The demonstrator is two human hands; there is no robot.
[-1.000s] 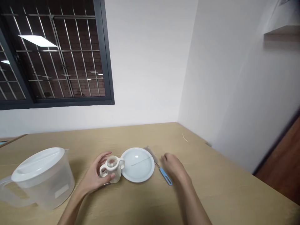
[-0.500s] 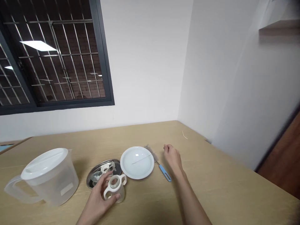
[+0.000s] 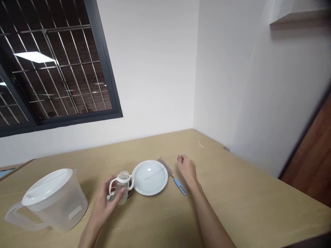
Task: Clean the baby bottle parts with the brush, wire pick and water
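My left hand (image 3: 107, 198) is closed around a clear bottle (image 3: 122, 191) with a white two-handled collar, its open neck pointing up. The bottle hides most of a metal tray (image 3: 131, 191) behind it. My right hand (image 3: 186, 167) is closed in a pinch to the right of a white plate (image 3: 148, 188). A thin rod (image 3: 155, 173) slants over the plate and lines up with the pinched fingertips; its end near the fingers is hard to see. Between plate and right hand lies a bottle brush (image 3: 178, 185) with a blue handle and greyish bristles.
A large translucent pitcher (image 3: 59, 203) with a white lid stands on the left of the wooden table (image 3: 160, 224). A short pale strip (image 3: 201, 144) lies near the back right corner. Walls and a barred window (image 3: 64, 69) border the table.
My left hand has raised the bottle away from me and tipped it, so its side now shows and it covers the tray. My right hand stays beside the plate. The view has shifted slightly.
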